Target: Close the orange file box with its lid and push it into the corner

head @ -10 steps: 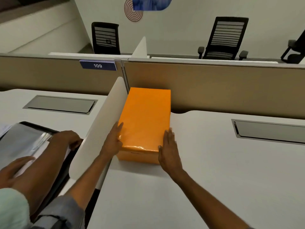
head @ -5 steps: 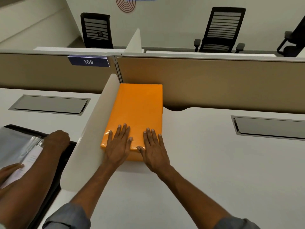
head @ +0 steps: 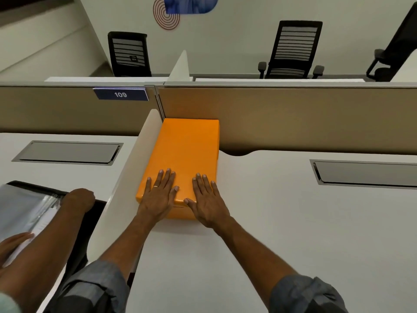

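Note:
The orange file box (head: 187, 150) lies on the white desk (head: 270, 233) with its lid on. Its far end touches the beige back partition (head: 293, 118) and its left side runs along the white side divider (head: 126, 177), so it sits in the corner. My left hand (head: 159, 197) rests flat on the near end of the lid, fingers spread. My right hand (head: 206, 199) lies flat beside it on the lid's near right edge, thumb over the front rim. Neither hand grips anything.
Another person's hands (head: 76, 199) work on a black binder (head: 24, 213) with plastic sleeves at the neighbouring desk on the left. Grey cable hatches (head: 365, 173) are set into both desks. Black office chairs (head: 293, 50) stand beyond the partition.
My hands moved from the box's sides onto the top of the lid and lie flat there. The box slid slightly further toward the back partition.

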